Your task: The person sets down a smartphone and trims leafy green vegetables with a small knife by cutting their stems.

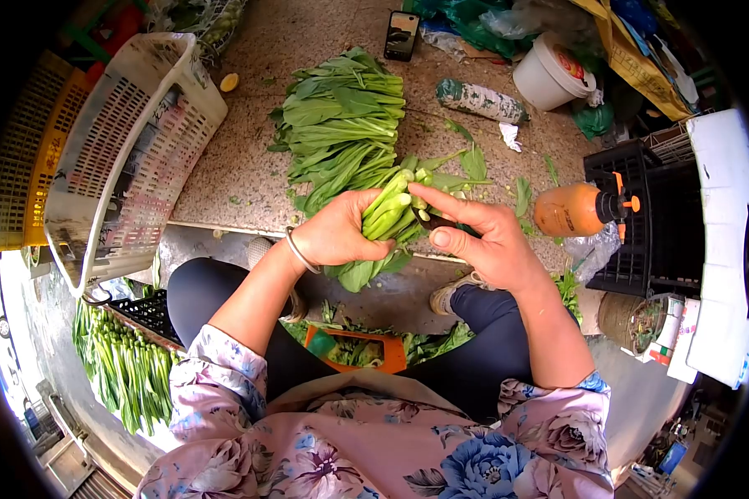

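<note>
My left hand (pixel 341 233) is wrapped round a bunch of leafy greens (pixel 386 212), the thick pale-green cut stems pointing up and the leaves hanging below. Beside the stem ends, my right hand (pixel 483 237) pinches a small dark tool (pixel 431 219), perhaps a small knife; its shape is mostly hidden by the fingers. The right index finger reaches to the stems. Just beyond the left hand, a large pile of the same greens (pixel 341 116) lies in a row on the speckled stone slab (pixel 250 158). Loose leaves (pixel 473 163) lie to the right of the bunch.
A white plastic basket (pixel 154 141) stands at left, near more greens (pixel 133 366). A phone (pixel 401 36), a wrapped roll (pixel 481 101), a white bucket (pixel 549 73) and an orange spray bottle (pixel 570 209) stand or lie beyond and right. An orange container (pixel 395 353) sits between my feet.
</note>
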{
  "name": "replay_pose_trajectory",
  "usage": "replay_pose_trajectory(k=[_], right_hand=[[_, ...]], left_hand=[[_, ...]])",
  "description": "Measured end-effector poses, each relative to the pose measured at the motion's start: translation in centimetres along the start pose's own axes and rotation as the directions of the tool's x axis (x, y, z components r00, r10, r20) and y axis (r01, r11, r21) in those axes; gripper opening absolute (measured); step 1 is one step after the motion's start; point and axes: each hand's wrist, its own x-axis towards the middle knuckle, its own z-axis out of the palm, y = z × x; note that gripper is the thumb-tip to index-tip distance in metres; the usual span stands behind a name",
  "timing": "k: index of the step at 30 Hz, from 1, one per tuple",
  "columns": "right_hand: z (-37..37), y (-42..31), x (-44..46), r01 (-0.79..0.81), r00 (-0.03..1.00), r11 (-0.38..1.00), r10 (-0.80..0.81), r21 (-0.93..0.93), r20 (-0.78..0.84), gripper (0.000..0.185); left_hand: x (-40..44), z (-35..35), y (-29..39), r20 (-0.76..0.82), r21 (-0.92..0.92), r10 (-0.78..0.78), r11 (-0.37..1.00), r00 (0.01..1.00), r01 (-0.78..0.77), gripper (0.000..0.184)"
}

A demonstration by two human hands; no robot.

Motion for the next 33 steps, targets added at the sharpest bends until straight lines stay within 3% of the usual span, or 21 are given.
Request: replay_pose_trajectory(k=[6, 8, 10, 14, 16, 18, 20, 21, 25, 29, 33], right_hand=[[-0.1, 1.2, 0.0, 0.002, 0.999, 0.997, 0.0, 0.081, -0.033, 0.034], [0.0, 1.2, 0.0, 0.013, 0.998, 0.994, -0.006, 0.105, -0.066, 0.033], [0.3, 0.8, 0.1, 0.052, 0.977, 0.959, -0.107, -0.279, -0.184, 0.032], [0.4, 1.3, 0.7, 0.008, 0.936, 0.958, -0.109, -0.287, -0.335, 0.03], [-0.8, 1.4, 1.1, -0.141, 0.864, 0.977, 0.043, -0.159, -0.501, 0.027], [-0.5, 0.7, 1.1, -0.136, 0.88, 0.985, 0.071, -0.105, -0.47, 0.031], [0.2, 0.3, 0.8, -0.141, 0.909, 0.99, 0.136, 0.016, -0.394, 0.042], [0.3, 0.3, 0.6, -0.163, 0.943, 0.981, 0.185, 0.103, -0.275, 0.049], [1.7, 0.5, 1.1, -0.117, 0.974, 0.985, 0.139, 0.127, -0.177, 0.047], [1.6, 0.6, 1.5, -0.19, 0.965, 0.979, 0.201, 0.077, -0.169, 0.044], [1.8, 0.9, 1.7, -0.12, 0.951, 0.975, 0.167, 0.188, -0.259, 0.037]], left_hand=[[-0.1, 0.3, 0.4, 0.04, -0.044, -0.016, 0.999, 0.999, 0.018, 0.038], [0.2, 0.5, 0.6, -0.028, -0.037, -0.012, 0.999, 1.0, 0.011, 0.034], [0.6, 0.3, 0.5, -0.056, -0.002, 0.019, 1.0, 0.998, -0.019, 0.033], [0.9, 0.6, 0.4, -0.134, 0.005, 0.073, 0.997, 0.988, -0.073, 0.028], [0.8, 0.9, 0.6, -0.147, 0.012, 0.078, 0.997, 0.986, -0.077, 0.028], [1.0, 0.9, 0.6, -0.168, 0.019, 0.085, 0.996, 0.982, -0.083, 0.027], [1.1, 0.9, 0.1, -0.308, 0.182, 0.139, 0.98, 0.941, -0.085, 0.03], [1.4, 0.8, -0.5, -0.389, 0.275, 0.199, 0.957, 0.899, -0.093, 0.036], [1.5, 0.7, -0.9, -0.493, 0.407, 0.241, 0.913, 0.836, -0.023, 0.041], [1.4, 0.9, -0.5, -0.534, 0.535, 0.308, 0.845, 0.787, 0.033, 0.039], [1.7, 1.0, -0.4, -0.549, 0.641, 0.414, 0.766, 0.726, 0.049, 0.037]])
